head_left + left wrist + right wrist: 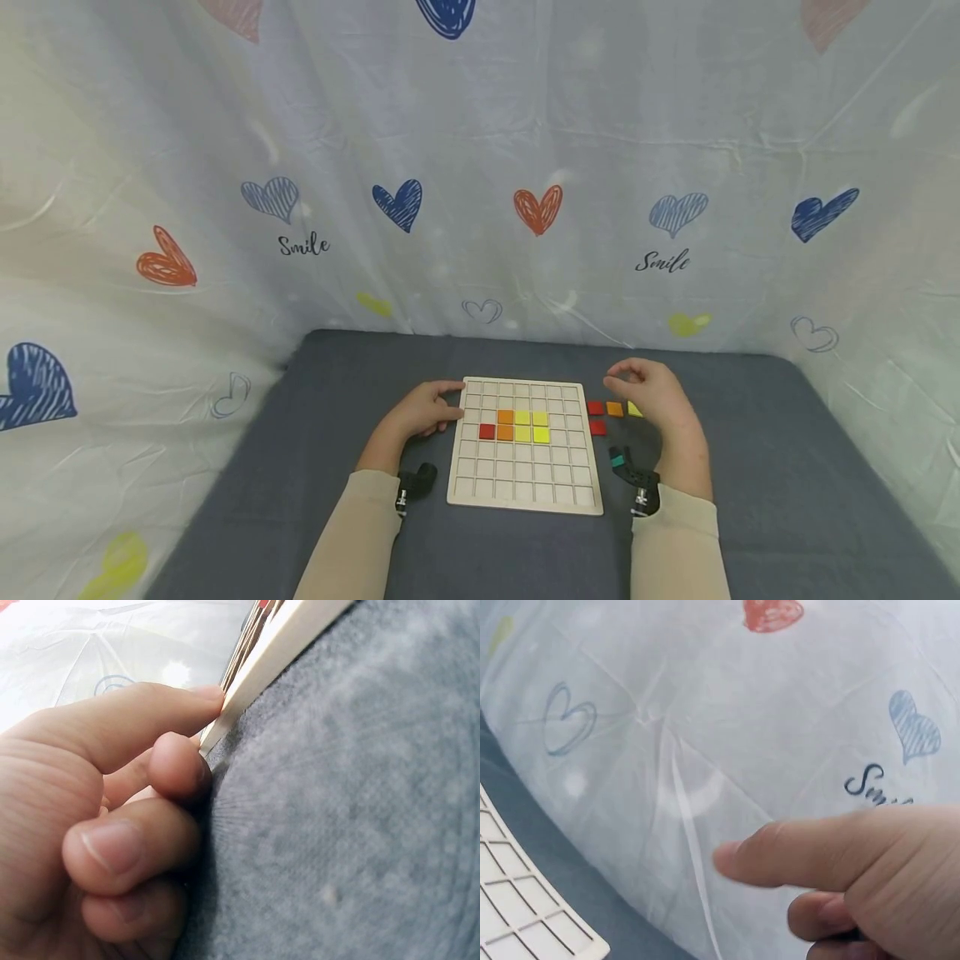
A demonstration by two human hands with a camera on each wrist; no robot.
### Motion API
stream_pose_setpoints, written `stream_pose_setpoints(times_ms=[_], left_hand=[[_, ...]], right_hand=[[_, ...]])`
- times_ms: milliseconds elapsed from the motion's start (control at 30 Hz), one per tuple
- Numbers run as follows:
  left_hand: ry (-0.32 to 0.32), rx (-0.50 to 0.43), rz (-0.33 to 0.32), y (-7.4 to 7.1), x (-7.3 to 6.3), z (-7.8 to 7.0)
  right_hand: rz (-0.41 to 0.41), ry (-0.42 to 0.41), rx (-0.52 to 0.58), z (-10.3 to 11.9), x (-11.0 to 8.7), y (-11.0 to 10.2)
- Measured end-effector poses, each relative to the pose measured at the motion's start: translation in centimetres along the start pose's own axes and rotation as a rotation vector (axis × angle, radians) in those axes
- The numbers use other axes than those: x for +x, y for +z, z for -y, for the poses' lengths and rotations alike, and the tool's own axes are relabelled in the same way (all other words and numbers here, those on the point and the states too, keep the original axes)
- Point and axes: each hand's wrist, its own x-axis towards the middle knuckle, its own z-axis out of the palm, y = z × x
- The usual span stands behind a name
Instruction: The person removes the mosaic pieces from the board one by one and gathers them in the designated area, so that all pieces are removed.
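Smack in the middle of a dark grey table lies a pale wooden grid board, flat, with coloured tiles sitting in two of its rows. Upper row, left to right: orange, yellow, yellow. Lower row: red, orange, yellow, yellow. So that's one red tile, two orange tiles and four yellow tiles, each in its own cell. Just beside the board's right edge there are some loose ones: two loose red tiles, one below the other, then a loose orange tile and a loose yellow tile partly hidden by the right hand. That hand hangs near those loose tiles, fingers relaxed and a bit bent, with a gap between thumb and index, so I'd call it released. Over on the other side, the left hand touches the board's left edge near the far corner with thumb and index, more resting on it than grasping, the other fingers loosely curled. Both arms have beige sleeves, plus a black wrist device on each wrist. Behind it all hangs a whitish curtain with printed hearts and the word "Smile" on it twice.
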Motion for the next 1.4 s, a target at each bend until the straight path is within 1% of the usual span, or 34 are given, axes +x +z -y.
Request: stream_pose_setpoints(times_ms=[167,267,433,533,600,700,800,933,1067,1167,1267,1400], left_hand=[[-0.006,0.001,-0.001,-0.1,-0.1,0.0],[-0.009,-0.005,-0.001,-0.1,-0.2,0.1],[-0.006,-0.008,0.001,-0.2,-0.2,0.2],[-0.003,-0.010,0.007,-0.2,-0.2,0.3],[-0.002,-0.011,0.010,-0.2,-0.2,0.3],[-0.002,-0.008,0.007,-0.2,-0.2,0.3],[-0.002,-0.002,0.003,-0.2,-0.1,0.4],[0.004,-0.001,0.005,-0.1,-0.1,0.3],[0.008,-0.004,0.012,-0.1,0.0,0.2],[0.009,-0.001,0.016,-0.1,0.0,0.1],[0.011,-0.002,0.016,-0.1,0.0,0.0],[0.012,-0.006,0.015,-0.1,0.0,0.0]], right_hand=[[-0.063,-0.040,0.003,1.7,0.2,1.2],[-0.062,-0.072,0.000,2.9,0.3,2.1],[-0.019,-0.165,-0.038,4.4,0.5,4.2],[0.026,-0.217,-0.061,4.9,0.8,5.6],[0.059,-0.235,-0.082,5.2,1.0,6.6],[0.131,-0.233,-0.110,5.5,1.4,8.1],[0.202,-0.202,-0.129,5.4,1.6,9.7],[0.262,-0.174,-0.162,5.2,1.7,11.6],[0.271,-0.187,-0.222,5.4,1.7,12.8],[0.250,-0.183,-0.255,5.8,1.5,13.1],[0.237,-0.169,-0.257,5.9,1.5,13.2],[0.224,-0.166,-0.229,5.8,1.5,13.3]])
